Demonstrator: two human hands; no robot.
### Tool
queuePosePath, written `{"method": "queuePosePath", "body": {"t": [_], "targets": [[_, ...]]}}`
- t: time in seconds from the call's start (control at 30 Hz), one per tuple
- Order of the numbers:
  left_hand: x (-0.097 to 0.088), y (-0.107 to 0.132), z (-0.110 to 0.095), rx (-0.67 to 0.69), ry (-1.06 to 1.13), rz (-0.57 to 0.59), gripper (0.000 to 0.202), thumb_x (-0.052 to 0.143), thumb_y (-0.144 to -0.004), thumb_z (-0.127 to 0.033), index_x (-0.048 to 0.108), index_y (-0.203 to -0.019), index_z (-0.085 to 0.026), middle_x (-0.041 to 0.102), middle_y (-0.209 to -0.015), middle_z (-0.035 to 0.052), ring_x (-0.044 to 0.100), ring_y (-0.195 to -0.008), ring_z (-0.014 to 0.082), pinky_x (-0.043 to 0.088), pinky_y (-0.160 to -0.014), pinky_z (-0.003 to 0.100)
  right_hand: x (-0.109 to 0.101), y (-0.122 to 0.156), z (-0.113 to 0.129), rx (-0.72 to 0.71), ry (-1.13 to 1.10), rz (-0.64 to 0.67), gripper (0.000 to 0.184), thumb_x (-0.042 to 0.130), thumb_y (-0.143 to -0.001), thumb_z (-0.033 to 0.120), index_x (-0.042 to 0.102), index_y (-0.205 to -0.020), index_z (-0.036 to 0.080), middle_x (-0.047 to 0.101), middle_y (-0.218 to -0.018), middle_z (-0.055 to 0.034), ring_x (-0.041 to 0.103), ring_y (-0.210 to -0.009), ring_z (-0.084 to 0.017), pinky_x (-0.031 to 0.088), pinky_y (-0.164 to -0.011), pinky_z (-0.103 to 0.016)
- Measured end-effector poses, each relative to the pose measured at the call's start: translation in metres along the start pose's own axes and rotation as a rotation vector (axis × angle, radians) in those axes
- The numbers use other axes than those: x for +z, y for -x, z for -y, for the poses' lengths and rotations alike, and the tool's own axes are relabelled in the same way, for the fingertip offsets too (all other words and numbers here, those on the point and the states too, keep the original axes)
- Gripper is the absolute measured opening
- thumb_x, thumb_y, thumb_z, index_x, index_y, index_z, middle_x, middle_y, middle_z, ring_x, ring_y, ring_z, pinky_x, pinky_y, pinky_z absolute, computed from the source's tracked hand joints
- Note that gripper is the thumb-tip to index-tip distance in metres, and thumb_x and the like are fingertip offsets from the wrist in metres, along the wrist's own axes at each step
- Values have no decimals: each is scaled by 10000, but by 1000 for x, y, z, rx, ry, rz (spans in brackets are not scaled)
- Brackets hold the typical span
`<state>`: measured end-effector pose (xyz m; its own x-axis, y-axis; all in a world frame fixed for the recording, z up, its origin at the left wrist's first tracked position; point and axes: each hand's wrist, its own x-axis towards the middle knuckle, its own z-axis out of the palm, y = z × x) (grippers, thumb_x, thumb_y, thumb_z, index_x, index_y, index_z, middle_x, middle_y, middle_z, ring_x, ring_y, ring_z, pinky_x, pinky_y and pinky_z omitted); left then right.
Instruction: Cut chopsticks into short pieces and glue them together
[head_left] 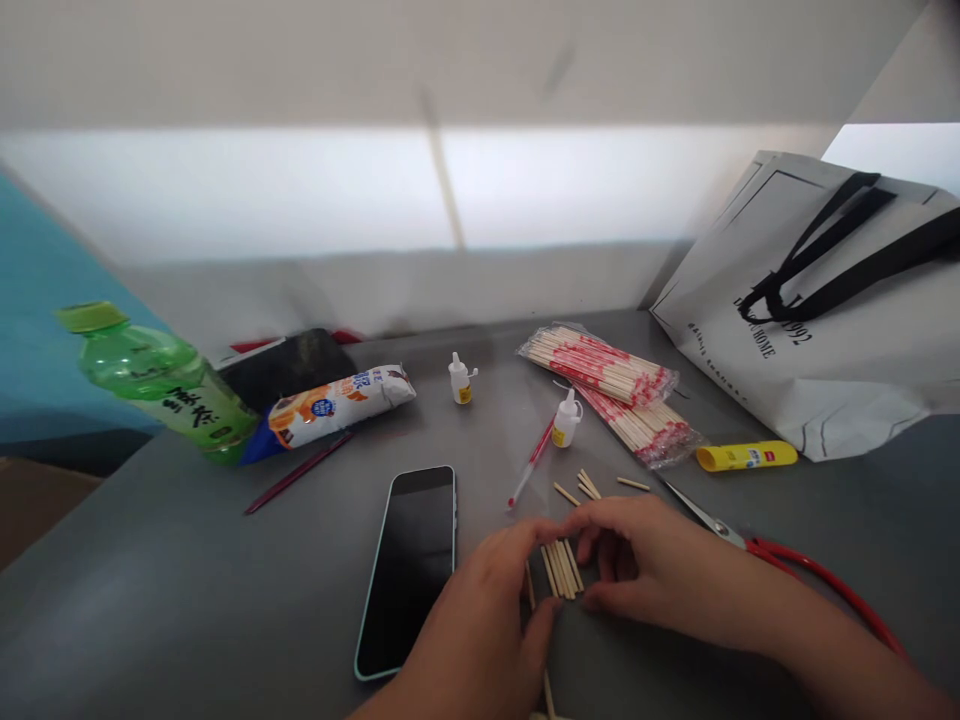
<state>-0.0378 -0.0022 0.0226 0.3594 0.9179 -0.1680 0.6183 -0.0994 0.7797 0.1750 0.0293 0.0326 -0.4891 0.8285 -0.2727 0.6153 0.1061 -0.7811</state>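
A small row of short wooden sticks (562,570) lies side by side on the grey table between my hands. My left hand (499,590) curls around the row's left side, index finger at the far ends and thumb at the near ends. On the other side, my right hand (652,560) is bent, its thumb and index finger apart at the row's right edge and far end. Another thin stick (548,690) shows partly below my left thumb. Several loose short sticks (589,484) lie just beyond the fingertips.
A phone (409,570) lies left; red-handled scissors (724,530) and a yellow glue stick (746,456) lie right. Farther back are glue bottles (566,420), a pen (531,462), packed sticks (600,365), a snack packet (337,405), a green bottle (161,375) and a white bag (817,300).
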Motion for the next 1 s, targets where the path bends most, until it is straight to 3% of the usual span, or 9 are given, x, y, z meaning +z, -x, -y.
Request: {"method": "queuePosePath", "body": {"t": [0.37,0.53,0.77,1.0], "targets": [[-1,-1,-2,9,38,-38,463,606,-822,-62,637,-1253,-227,692,-1145,62,652,-969,221,514,-925,375,0,0,2,-10,4,-7,269,745,-765,145,729,-1017,240,729,-896,15,685,-745,-161,519,-632,-248],[0,0,-2,-36,-1,-34,472,607,-835,-79,612,-1290,-204,663,-1213,95,632,-1048,250,497,-964,412,1,0,4,-2,0,-12,268,735,-780,153,740,-1028,253,733,-947,8,689,-761,-164,524,-640,-254],[1,1,2,17,-40,-69,386,641,-818,-98,638,-1182,-226,669,-1190,69,605,-1087,267,476,-983,426,1,0,3,5,-2,-6,277,736,-767,140,742,-1018,257,723,-925,17,690,-767,-161,525,-642,-242],[1,1,0,-25,-33,-32,378,652,-853,-111,656,-1214,-225,699,-1246,74,618,-1144,264,466,-1017,430,1,0,4,-3,-10,-6,267,730,-789,152,746,-1038,249,740,-980,-1,691,-765,-162,531,-651,-248]]}}
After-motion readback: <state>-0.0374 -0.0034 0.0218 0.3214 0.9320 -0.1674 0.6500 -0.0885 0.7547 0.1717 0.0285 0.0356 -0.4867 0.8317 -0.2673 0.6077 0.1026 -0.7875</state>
